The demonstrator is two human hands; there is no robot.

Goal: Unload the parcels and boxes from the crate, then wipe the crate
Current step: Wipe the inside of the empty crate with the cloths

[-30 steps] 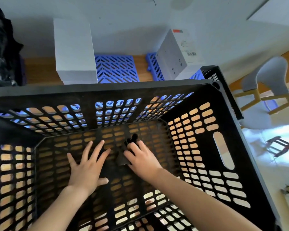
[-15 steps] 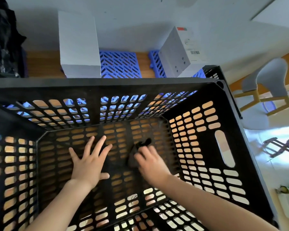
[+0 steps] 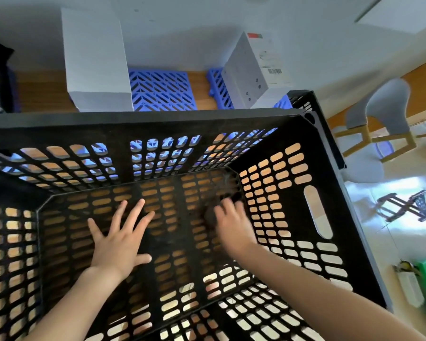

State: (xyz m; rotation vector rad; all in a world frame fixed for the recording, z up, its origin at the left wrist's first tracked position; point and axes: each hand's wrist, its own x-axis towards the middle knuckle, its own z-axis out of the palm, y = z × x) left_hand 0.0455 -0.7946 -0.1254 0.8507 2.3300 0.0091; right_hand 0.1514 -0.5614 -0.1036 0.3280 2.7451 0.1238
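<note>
Reaching down from the near edge, two bare forearms are seen inside one black crate. The left hand is laid flat on the slotted floor, fingers straight and spread, with nothing held. The right hand is set further in and to the right, on one dark cloth. It is blurred, so it cannot be told whether the fingers curl round the cloth or only press it. The cloth is found just short of the floor's far-right corner, under the right fingertips and well apart from the left hand. The right hand is therefore judged the one to carry the next wiping stroke. No parcel is seen inside, so unloading is judged done. Beyond the far wall two white boxes are counted, a plain box on the left and a labelled box on the right. Two blue grid mats are seen by them.
</note>
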